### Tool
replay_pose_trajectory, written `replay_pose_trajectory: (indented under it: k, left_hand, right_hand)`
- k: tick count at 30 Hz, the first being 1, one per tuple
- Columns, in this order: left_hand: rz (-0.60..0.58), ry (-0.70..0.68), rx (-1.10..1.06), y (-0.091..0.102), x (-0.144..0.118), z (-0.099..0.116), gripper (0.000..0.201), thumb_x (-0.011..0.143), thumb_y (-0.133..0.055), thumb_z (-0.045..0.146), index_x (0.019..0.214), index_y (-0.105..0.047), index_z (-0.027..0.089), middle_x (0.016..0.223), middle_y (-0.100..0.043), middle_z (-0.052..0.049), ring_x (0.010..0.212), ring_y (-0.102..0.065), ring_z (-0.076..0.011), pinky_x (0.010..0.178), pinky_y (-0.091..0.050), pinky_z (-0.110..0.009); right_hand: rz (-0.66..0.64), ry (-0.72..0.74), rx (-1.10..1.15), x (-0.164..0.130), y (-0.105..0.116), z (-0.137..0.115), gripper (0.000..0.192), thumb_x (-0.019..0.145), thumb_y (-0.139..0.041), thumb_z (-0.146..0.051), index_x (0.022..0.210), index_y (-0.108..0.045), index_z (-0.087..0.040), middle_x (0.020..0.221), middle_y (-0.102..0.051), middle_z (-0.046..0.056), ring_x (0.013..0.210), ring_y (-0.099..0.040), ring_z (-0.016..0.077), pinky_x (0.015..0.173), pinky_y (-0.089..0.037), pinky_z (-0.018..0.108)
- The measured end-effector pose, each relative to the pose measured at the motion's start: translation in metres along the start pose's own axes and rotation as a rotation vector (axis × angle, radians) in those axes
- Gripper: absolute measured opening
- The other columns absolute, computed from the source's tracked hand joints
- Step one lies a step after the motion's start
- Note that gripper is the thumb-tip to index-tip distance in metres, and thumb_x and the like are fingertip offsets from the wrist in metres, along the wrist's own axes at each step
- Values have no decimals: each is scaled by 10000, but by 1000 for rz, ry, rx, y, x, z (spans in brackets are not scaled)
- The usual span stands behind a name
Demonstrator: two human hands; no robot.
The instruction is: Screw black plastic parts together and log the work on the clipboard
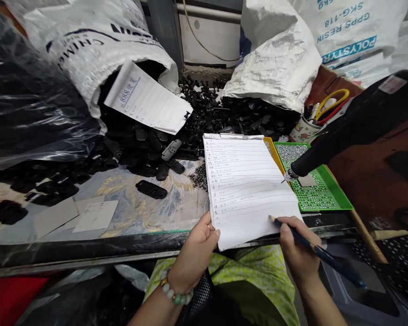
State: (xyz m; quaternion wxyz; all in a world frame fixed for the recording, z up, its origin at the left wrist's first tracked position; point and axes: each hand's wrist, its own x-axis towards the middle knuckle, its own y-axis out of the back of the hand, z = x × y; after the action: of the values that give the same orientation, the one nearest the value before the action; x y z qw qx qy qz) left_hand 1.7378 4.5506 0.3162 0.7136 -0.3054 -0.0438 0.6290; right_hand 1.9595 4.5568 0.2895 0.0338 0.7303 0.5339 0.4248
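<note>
A clipboard (248, 190) with a sheet of lined, handwritten paper rests tilted over the table's front edge. My left hand (201, 240) grips its lower left corner, thumb on top of the paper and the other fingers partly hidden. In my right hand (301, 246) is a dark blue pen (321, 254), its tip close to the lower right of the sheet. Whether the tip touches the paper I cannot tell. Above the sheet's right edge hangs a black electric screwdriver (313, 158) with its bit pointing down.
Black plastic parts (204, 102) spill from white sacks (275, 54) at the back. A notepad (148, 99) leans on the left sack. Loose cards (97, 215) lie at left. At right stand a green tray (335, 190) of small metal pieces and a tool cup (304, 131).
</note>
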Motion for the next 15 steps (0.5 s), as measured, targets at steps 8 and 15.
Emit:
replay_pose_trajectory:
  k: [8, 15]
  left_hand:
    - [-19, -3, -11, 3, 2, -5, 565, 788, -525, 116, 1337, -406, 183, 1220, -603, -98, 1087, -571, -208, 923, -442, -320]
    - [-20, -26, 2, 4, 1, -6, 534, 795, -527, 122, 1316, -429, 186, 1182, -618, -96, 1026, -590, -203, 835, -466, -287]
  right_hand:
    - [252, -86, -93, 3, 17, -11, 146, 802, -543, -205, 907, -639, -173, 838, -632, 48, 768, -598, 168, 744, -457, 298]
    - [-262, 247, 276, 2, -49, -66, 179, 801, -500, -127, 961, -558, -181, 739, -581, 22, 682, -531, 137, 616, -441, 280]
